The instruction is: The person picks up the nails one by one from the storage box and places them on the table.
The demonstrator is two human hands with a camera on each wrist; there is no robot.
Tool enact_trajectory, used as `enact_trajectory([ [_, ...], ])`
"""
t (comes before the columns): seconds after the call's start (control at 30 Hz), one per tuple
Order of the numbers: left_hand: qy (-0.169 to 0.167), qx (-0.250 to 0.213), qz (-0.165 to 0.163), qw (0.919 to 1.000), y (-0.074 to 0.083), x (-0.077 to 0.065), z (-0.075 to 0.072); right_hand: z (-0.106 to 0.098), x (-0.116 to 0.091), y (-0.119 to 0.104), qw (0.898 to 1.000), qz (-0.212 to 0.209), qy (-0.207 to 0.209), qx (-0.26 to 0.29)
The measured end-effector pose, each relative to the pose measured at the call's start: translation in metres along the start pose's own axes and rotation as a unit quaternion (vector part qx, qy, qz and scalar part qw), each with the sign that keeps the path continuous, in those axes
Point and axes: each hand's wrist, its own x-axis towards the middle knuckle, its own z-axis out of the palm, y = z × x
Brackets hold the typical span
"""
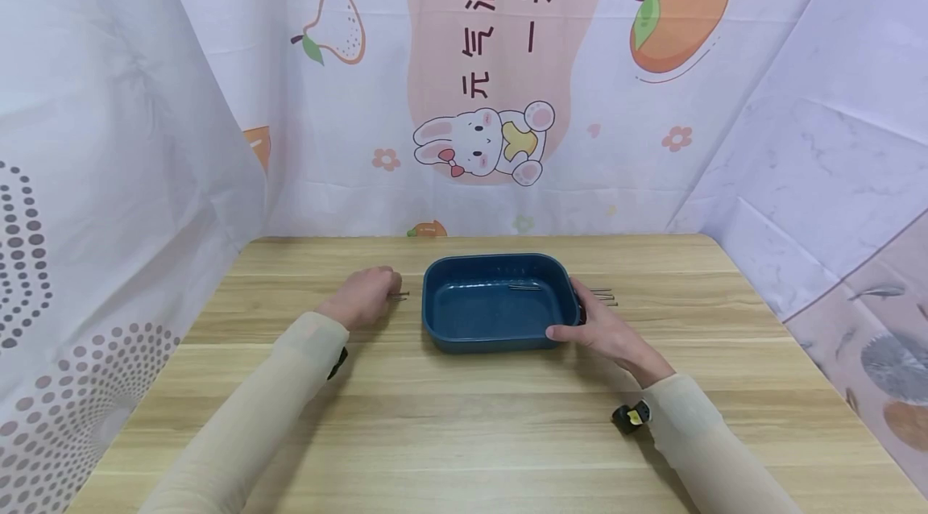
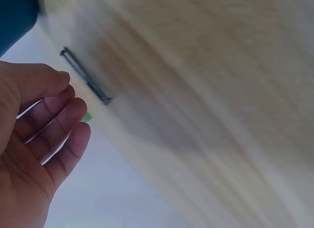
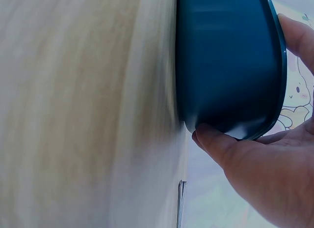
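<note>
A deep blue rectangular dish [image 1: 471, 346] stands on the wooden table, with thin metal nails [image 1: 525, 288] lying inside near its far right. My right hand [image 1: 607, 330] grips the dish's right end, thumb at the near corner and fingers along the side; the right wrist view shows this hand [image 3: 267, 171] on its rim and wall. Left of the dish, my left hand [image 1: 365, 295] hovers by a few nails [image 1: 401, 296]. Seen from the left wrist, its fingers bend loosely towards the thumb, and the nails [image 2: 86, 75] lie on the wood just past the fingertips.
Several more nails [image 1: 603, 296] lie on the table [image 1: 464, 433] right of the dish, close behind the right hand. A printed curtain [image 1: 341, 119] rises along the table's back edge, and cloth hangs at both sides.
</note>
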Motion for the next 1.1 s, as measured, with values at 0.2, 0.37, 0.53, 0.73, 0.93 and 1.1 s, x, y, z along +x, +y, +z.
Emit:
enact_trajectory([
  [0.2,0.009,0.000,0.016,0.9998,0.005,0.004,-0.010,-0.001,-0.001,0.000,1.000,0.003,-0.002,-0.003],
  [0.37,0.007,0.004,0.023,0.9997,0.016,0.006,-0.019,-0.001,-0.002,-0.004,1.000,0.008,-0.004,-0.006],
  [0.53,0.016,0.014,0.037,0.9991,0.028,0.009,-0.028,-0.001,-0.001,-0.005,1.000,0.010,-0.005,-0.005],
  [0.73,0.032,0.029,0.050,0.9978,0.040,0.014,-0.039,0.000,-0.001,-0.001,1.000,0.008,-0.003,-0.006],
  [0.93,0.044,0.041,0.067,0.9960,0.051,0.018,-0.046,0.000,-0.001,-0.001,1.000,0.003,-0.002,-0.001],
  [1.1,0.042,0.052,0.075,0.9950,0.059,0.023,-0.048,-0.001,-0.003,-0.002,1.000,0.002,-0.004,0.004],
])
